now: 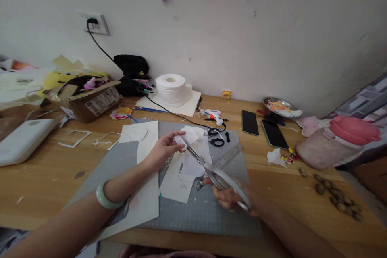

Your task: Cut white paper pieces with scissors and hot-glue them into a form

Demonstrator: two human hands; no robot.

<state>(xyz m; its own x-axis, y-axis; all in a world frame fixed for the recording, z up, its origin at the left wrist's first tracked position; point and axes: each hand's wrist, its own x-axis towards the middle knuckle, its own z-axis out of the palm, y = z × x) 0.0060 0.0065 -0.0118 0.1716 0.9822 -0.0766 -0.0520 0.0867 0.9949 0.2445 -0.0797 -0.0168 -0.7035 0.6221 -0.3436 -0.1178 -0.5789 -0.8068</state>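
Observation:
My left hand (167, 145), with a pale green bangle (104, 195) on its wrist, pinches a small white paper piece (191, 133) above the cutting mat. In my right hand (226, 197) is a pair of silver metal scissors (208, 167), pointing up and left. Their blade tips reach the paper beside my left fingertips; whether the blades touch it I cannot tell. Beneath lie more white paper sheets (175, 189), one with faint writing. A larger white sheet (148, 201) lies under my left forearm on the grey cutting mat (223, 219).
Black-handled scissors (217, 142), a steel ruler (228, 156) and a glue gun (213, 116) lie near the mat's far right. Two phones (250, 122), a metal bowl (278, 105) and walnut-like lumps (340, 199) are rightward. A tissue roll (171, 90) and cardboard box (90, 100) stand behind.

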